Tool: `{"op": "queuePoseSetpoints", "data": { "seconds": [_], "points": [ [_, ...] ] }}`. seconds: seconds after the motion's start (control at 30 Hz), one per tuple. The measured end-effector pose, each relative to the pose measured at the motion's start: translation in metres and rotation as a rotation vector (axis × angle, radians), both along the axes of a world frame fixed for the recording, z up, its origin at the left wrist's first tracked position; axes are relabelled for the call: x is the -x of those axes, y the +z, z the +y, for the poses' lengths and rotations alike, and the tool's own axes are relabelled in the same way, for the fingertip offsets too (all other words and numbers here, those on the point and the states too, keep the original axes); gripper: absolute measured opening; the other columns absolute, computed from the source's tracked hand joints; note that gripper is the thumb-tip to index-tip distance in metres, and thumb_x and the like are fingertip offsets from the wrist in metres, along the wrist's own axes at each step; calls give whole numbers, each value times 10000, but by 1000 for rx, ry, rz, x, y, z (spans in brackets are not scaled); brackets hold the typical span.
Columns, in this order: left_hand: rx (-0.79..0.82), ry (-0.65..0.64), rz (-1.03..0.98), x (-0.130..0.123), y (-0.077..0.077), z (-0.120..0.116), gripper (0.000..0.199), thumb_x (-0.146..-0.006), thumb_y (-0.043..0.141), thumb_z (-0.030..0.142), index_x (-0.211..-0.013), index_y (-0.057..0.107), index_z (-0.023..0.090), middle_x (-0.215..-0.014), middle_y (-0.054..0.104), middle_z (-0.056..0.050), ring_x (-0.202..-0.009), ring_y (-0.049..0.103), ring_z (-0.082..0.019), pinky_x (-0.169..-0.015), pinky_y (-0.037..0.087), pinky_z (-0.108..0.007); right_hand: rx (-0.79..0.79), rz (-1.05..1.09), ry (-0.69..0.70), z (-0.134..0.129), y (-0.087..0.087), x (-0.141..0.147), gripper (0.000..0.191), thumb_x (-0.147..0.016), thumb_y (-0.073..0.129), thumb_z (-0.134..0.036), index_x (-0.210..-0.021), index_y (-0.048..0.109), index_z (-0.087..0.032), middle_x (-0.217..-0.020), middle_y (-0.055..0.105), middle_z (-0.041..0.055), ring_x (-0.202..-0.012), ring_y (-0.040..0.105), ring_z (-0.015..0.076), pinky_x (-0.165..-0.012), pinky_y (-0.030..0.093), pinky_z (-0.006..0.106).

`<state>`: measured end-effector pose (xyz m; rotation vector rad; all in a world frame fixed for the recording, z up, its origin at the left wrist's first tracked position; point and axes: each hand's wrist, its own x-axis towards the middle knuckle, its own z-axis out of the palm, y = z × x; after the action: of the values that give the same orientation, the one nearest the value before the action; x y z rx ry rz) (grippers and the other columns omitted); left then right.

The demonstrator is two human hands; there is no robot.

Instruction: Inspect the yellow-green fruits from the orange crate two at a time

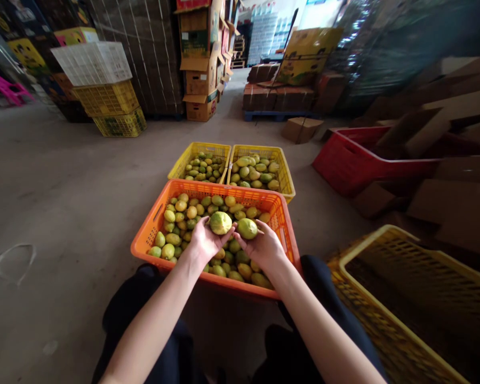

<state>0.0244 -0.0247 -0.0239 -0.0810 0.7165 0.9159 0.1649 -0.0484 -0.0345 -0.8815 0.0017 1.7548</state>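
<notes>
Above an orange crate (216, 285) full of green and yellow fruits (168, 251), my two hands are side by side, fingertips nearly meeting. My left hand (208, 240) holds a pale green-yellow fruit (220, 223) with a rough-looking skin. A smoother green fruit (247, 229) rests in my right hand (264, 248), held by its fingers. Beyond the orange crate stand two yellow crates, the left one (180, 161) with smaller fruits and the right one (288, 178) with larger ones.
A yellow crate (384, 277) stands by my right leg. Further right are a red crate (344, 165) and loose cardboard (460, 208). Stacked crates (108, 98) stand at the back left, cardboard boxes (200, 82) behind the middle, and a loaded blue pallet (260, 116) beyond.
</notes>
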Motion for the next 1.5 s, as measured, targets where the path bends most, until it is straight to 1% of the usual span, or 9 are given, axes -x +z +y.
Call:
{"op": "queuePoseSetpoints", "data": {
  "seconds": [0.27, 0.4, 0.5, 0.63, 0.87, 1.03, 1.23, 1.33, 1.5],
  "points": [
    [-89, -34, -3, 2, 5, -1, 423, -896, 386, 415, -1093, 559, 83, -908, 656, -158, -904, 657, -261, -583, 568, -297, -14, -76, 44, 3, 3, -1, 61, -819, 512, -235, -812, 557, -195, -642, 659, 15, -559, 619, 145, -488, 544, 249],
    [-171, -48, 54, 4, 12, 1, 297, -876, 495, 356, -979, 595, 96, -820, 651, -107, -849, 661, -212, -532, 536, -195, -54, -161, 75, 6, 1, -6, 101, -729, 623, -163, -805, 571, -203, -682, 660, -2, -567, 611, 126, -491, 531, 216],
    [-362, -53, 134, 6, 16, -1, 198, -808, 596, 229, -979, 595, 131, -905, 654, -86, -874, 654, -200, -662, 561, -247, -193, -237, 33, 4, 3, -7, 248, -645, 665, -76, -814, 570, -231, -725, 652, -36, -643, 629, 126, -564, 545, 233],
    [-663, -69, 323, 9, 17, -8, 522, -613, 712, 30, -1076, 573, 229, -1013, 641, -27, -894, 636, -177, -862, 503, -355, -388, -355, -29, -1, 5, -6, 452, -533, 715, -12, -894, 588, -253, -760, 650, -64, -711, 630, 129, -637, 527, 233],
    [-1060, -35, 722, 14, 19, -16, 519, -473, 690, -76, -930, 674, 170, -966, 633, -35, -971, 564, -207, -962, 378, -293, -611, -564, -5, -6, 9, -4, 487, -480, 725, -17, -903, 637, -241, -938, 657, -44, -769, 588, 130, -632, 472, 208],
    [-1084, 82, 745, 17, 22, -17, 448, -495, 610, -105, -836, 686, 175, -944, 626, -59, -1060, 529, -244, -1031, 317, -311, -698, -712, -4, -8, 11, -1, 430, -485, 706, -5, -856, 665, -218, -928, 658, -24, -855, 578, 160, -750, 467, 241],
    [-1167, 48, 740, 17, 23, -22, 439, -516, 556, -114, -790, 685, 205, -1017, 625, -74, -1146, 499, -270, -1094, 256, -365, -774, -781, -44, -8, 10, 4, 414, -460, 685, 53, -791, 670, -194, -959, 660, 10, -1025, 559, 212, -986, 372, 310],
    [-1315, 31, 855, 19, 20, -23, 450, -560, 544, -77, -853, 697, 229, -1147, 590, -75, -1201, 463, -269, -1106, 240, -371, -830, -865, -82, -8, 8, 6, 461, -492, 642, 74, -851, 664, -214, -999, 652, -1, -1043, 554, 202, -1011, 353, 321],
    [-1379, 15, 879, 22, 14, -23, 690, -637, 555, -6, -1277, 514, 247, -1307, 525, -77, -1271, 418, -245, -1115, 218, -381, -844, -775, -144, -10, 7, 6, 800, -498, 646, 79, -1194, 499, -285, -1166, 612, 26, -1024, 582, 204, -959, 418, 378]
  ]
}}
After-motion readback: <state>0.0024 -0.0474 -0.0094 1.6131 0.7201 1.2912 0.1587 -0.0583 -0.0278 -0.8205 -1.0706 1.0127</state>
